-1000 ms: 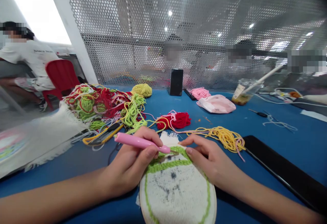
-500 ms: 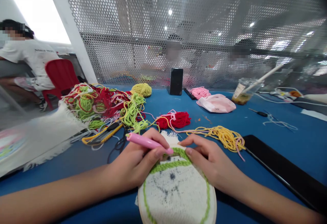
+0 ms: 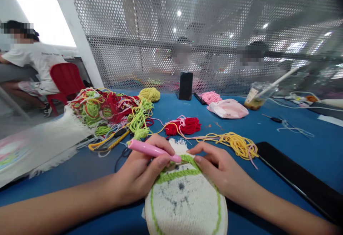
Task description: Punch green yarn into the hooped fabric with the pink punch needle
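Observation:
Pinched between the thumb and fingers of my left hand [image 3: 148, 165] is a pink punch needle [image 3: 152, 149], held slanting, its tip down at the green stitching. Green yarn shows at its back end. The white cloth [image 3: 187, 206] is stretched on a round embroidery hoop [image 3: 226, 213] and has dark drawn marks. Green yarn stitches [image 3: 184, 173] run across its top and down both sides. My right hand [image 3: 214, 165] grips the hoop's upper right edge, thumb on the front beside the stitches. The needle's point is hidden at the cloth.
Tangled yarn [image 3: 107, 108] and a utility knife [image 3: 112, 140] lie left. Red yarn [image 3: 184, 126], yellow yarn [image 3: 237, 145] and a black case [image 3: 294, 178] lie beyond and right. A phone [image 3: 185, 86] stands by the mesh panel; a cup [image 3: 255, 97] is right. A person sits far left.
The punch needle's back end has dropped and shifted slightly left as my left hand tilts it flatter. My right hand keeps its hold on the hoop.

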Motion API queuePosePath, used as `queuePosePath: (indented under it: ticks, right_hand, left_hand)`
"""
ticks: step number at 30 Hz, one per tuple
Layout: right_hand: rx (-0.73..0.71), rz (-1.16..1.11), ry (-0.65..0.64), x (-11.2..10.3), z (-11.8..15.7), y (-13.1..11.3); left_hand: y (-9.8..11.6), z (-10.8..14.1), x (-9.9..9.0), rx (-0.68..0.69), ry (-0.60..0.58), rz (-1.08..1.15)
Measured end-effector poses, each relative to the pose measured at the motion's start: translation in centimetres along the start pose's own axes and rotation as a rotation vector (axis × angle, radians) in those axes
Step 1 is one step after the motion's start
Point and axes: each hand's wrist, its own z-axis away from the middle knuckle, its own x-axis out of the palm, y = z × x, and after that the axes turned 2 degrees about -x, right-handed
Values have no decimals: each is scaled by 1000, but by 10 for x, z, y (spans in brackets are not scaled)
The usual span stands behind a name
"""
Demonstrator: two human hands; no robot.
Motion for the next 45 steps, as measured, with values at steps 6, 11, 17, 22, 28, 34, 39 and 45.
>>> queuePosePath:
  ticks: [6,11,17,22,28,34,39,45]
  right_hand:
    - [-5,17,10,-2,-1,-1]
    - [14,17,1,-2,0,0]
    - [16,15,4,-1,1,0]
    - [-6,21,30,-1,3,1]
    - [-31,36,15,-1,0,2]
    - [-2,-7,-9,-1,-1,2]
    - [1,-4,3,-1,-1,1]
    - [16,3,-3,-1,-1,3]
  left_hand:
    - [-5,5,1,-51,32,134]
    - [-6,5,1,-45,-4,144]
    - [-2,2,-1,-31,-50,72]
    - [5,-6,3,25,-250,-95]
    - [3,-9,6,-36,-229,-16]
    - [-1,1,3,-88,-12,158]
    - [-4,1,4,-103,16,235]
    - [-5,2,4,-89,5,255]
